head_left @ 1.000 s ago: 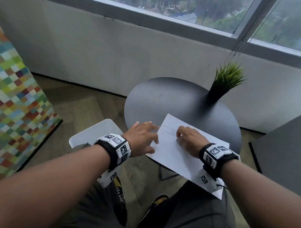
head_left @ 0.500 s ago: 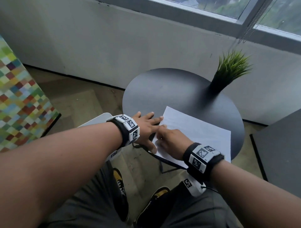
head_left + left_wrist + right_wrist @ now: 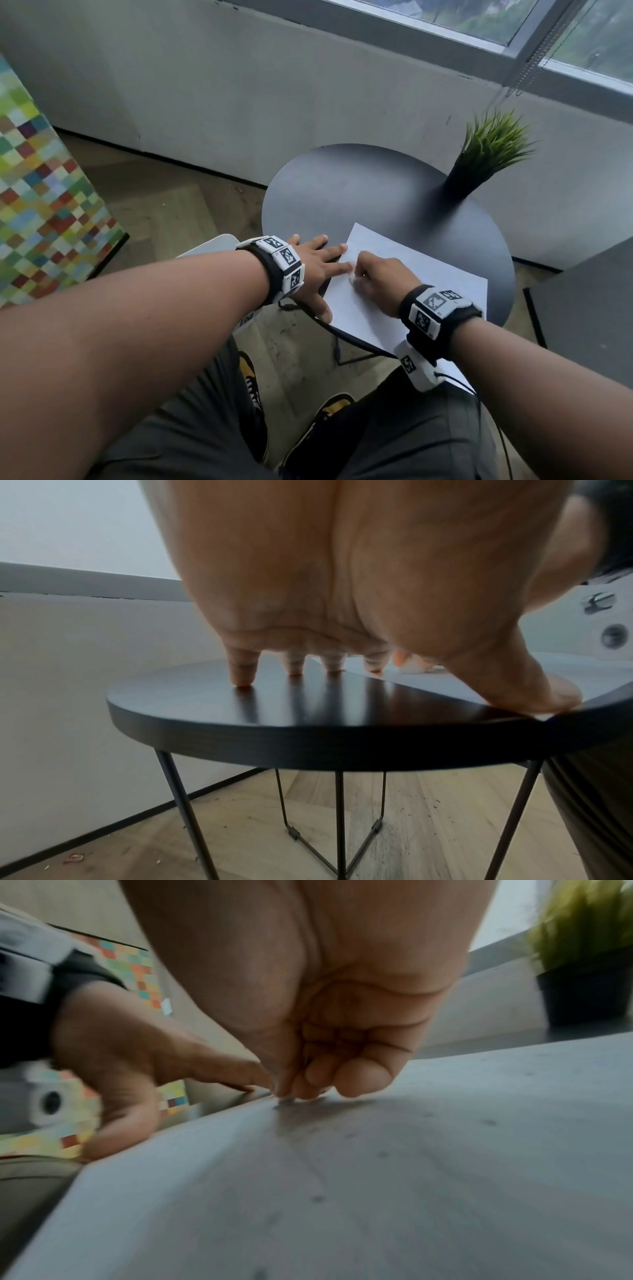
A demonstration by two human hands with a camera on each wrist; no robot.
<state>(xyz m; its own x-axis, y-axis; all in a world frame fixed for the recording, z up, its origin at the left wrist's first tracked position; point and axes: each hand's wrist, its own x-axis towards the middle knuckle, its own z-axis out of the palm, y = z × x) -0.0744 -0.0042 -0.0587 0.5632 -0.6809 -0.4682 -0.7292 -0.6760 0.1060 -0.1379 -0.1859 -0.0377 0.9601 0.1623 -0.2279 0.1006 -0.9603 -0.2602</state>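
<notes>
Creasing looks to be the step in hand: the paper (image 3: 416, 287), a single white sheet, lies flat on the near half of the round black table (image 3: 342, 192), with its near corner hanging over the rim toward the person's lap. The left hand (image 3: 315, 263) is released and spread, fingers (image 3: 241, 669) straight; most of the tips press the bare table beside the sheet, the forefinger lies at its left edge, and the thumb pins its near left corner at the rim. The right hand (image 3: 380, 277) is curled, its fingertips (image 3: 356, 1080) bearing down on the paper just inside that left edge, right beside the left forefinger (whether they pinch up a bit of the sheet or only press it, I cannot tell). A potted plant (image 3: 493, 147) stands well apart at the far right. Next, I judge, the right hand must either run its tips along a line or lift the edge over, while the left hand holds the sheet against sliding off the smooth top.
</notes>
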